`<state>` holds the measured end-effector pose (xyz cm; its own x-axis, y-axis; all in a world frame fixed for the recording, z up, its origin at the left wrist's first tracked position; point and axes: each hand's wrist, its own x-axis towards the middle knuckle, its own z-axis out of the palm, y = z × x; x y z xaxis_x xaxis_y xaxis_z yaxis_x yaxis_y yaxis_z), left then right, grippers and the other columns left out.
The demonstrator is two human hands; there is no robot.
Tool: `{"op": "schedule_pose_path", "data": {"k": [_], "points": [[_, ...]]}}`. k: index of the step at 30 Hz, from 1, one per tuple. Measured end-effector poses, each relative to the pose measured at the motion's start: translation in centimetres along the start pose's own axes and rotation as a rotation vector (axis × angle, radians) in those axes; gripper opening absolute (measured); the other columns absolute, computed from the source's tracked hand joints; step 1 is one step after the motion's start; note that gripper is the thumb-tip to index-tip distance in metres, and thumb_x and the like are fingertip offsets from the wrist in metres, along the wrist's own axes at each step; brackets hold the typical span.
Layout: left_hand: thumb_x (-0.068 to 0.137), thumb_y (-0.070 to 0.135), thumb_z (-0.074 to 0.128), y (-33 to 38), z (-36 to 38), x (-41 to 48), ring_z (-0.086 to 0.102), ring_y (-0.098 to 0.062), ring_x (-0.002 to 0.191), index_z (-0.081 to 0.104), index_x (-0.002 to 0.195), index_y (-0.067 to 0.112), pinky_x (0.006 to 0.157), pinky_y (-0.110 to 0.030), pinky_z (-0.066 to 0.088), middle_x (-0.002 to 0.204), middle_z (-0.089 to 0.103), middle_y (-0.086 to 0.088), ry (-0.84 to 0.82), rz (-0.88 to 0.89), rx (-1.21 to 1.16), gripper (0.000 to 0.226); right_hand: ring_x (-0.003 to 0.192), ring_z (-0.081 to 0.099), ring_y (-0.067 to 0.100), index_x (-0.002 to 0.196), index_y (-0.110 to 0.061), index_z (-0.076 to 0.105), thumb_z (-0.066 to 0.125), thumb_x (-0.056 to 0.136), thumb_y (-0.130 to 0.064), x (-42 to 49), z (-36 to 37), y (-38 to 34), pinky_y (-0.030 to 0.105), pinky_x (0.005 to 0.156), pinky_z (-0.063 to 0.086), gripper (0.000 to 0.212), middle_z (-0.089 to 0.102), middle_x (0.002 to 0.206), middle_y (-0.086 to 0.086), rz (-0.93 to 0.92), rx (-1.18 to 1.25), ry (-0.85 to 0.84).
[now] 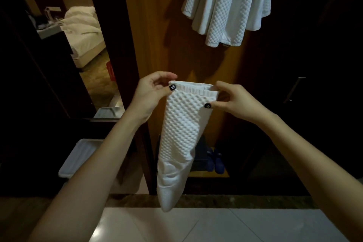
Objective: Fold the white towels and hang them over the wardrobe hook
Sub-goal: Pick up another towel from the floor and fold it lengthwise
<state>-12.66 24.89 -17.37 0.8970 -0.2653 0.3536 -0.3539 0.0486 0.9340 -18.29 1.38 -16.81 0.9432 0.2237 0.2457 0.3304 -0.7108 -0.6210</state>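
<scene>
A white waffle-textured towel (pixel 181 135), folded lengthwise, hangs down in front of me towards the floor. My left hand (pixel 150 92) pinches its top left corner between thumb and fingers. My right hand (pixel 230 100) pinches the top right corner. Both hands hold the top edge level at about waist height before the wooden wardrobe panel (pixel 149 25). Above, more white waffle towels (pixel 227 4) hang bunched from the top of the wardrobe; the hook itself is hidden behind them.
A dark wardrobe door with a metal handle (pixel 294 88) stands on the right. Blue slippers (pixel 216 160) lie on the wardrobe floor. A white plastic bin (pixel 78 157) sits low left. A mirror at left reflects a bed (pixel 82 25). Pale floor tiles (pixel 216 226) lie below.
</scene>
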Motion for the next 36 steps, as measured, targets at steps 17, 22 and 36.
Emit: {"op": "schedule_pose_path", "data": {"k": [17,22,36], "points": [[0.089,0.008,0.059,1.5,2.1,1.0,0.068,-0.006,0.085,0.057,0.095,0.013,0.075,-0.023,0.052,0.097,0.068,0.0,0.05,-0.109,-0.281,0.007,0.096,0.06,-0.006,0.129,-0.019,0.048,0.06,0.091,-0.001,4.4,-2.7,-5.2,0.009,0.079,0.044,0.044,0.053,0.122,-0.014,-0.202,0.413,0.468],[0.095,0.01,0.052,4.6,4.5,1.4,0.068,-0.017,0.096,0.056,0.104,0.016,0.083,-0.033,0.056,0.105,0.068,-0.003,0.064,-0.017,-0.488,0.012,0.104,0.066,0.009,0.152,-0.029,0.008,0.061,0.09,-0.008,2.9,-3.3,-4.6,0.029,0.086,0.054,0.084,0.047,0.136,-0.009,-0.213,0.7,0.429],[0.098,0.009,0.045,1.6,2.5,0.1,0.056,0.007,0.07,0.05,0.105,0.016,0.067,-0.016,0.044,0.087,0.057,0.008,0.28,0.178,-0.042,0.011,0.103,0.064,-0.001,0.114,-0.015,0.066,0.052,0.089,0.012,2.4,-1.0,-4.8,0.016,0.083,0.049,0.039,0.071,0.098,-0.022,-0.165,0.646,0.561]]}}
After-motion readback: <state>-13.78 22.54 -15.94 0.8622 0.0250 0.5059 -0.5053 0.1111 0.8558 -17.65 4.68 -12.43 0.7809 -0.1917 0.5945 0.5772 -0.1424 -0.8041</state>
